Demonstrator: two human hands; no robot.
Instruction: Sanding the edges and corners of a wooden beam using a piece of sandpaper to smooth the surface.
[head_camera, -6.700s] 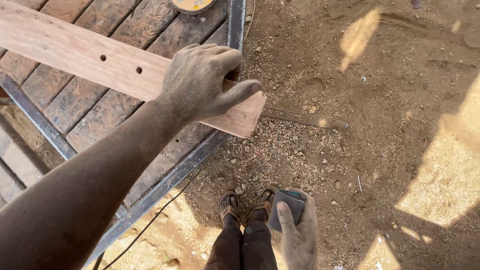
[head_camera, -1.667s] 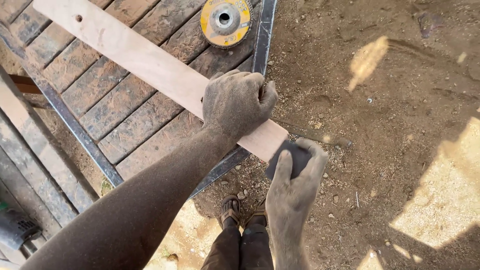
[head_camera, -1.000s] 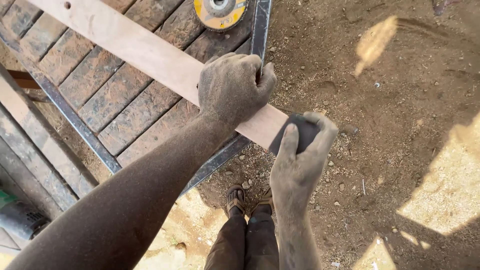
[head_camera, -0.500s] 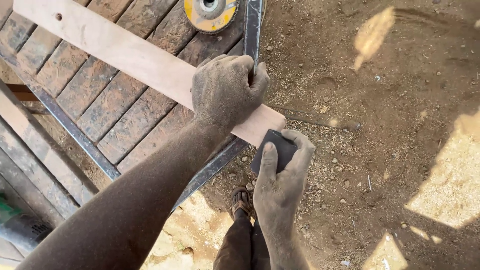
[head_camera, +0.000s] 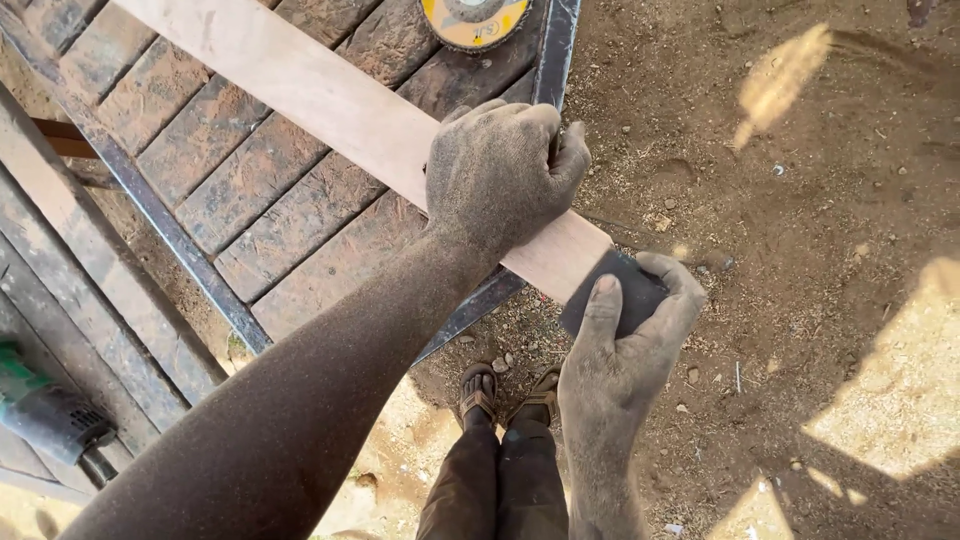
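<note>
Pale plank (head_camera: 340, 110) clenched under left hand (head_camera: 500, 170); right hand (head_camera: 620, 350) grip presses dark sanding pad (head_camera: 615, 290) against plank end.

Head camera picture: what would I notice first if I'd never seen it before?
Two dusty hands in the middle: the left hand presses down a long pale wooden board on the slatted workbench, and the right hand holds a dark sanding pad against the board's end. A yellow disc sits at the top edge.

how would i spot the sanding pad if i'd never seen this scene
Start at the slatted wooden bench with the pale plank lying across it. Follow the plank to its overhanging end, past the left hand. The dark grey sanding pad sits there in the right hand, the only dark flat piece against pale wood.
</note>
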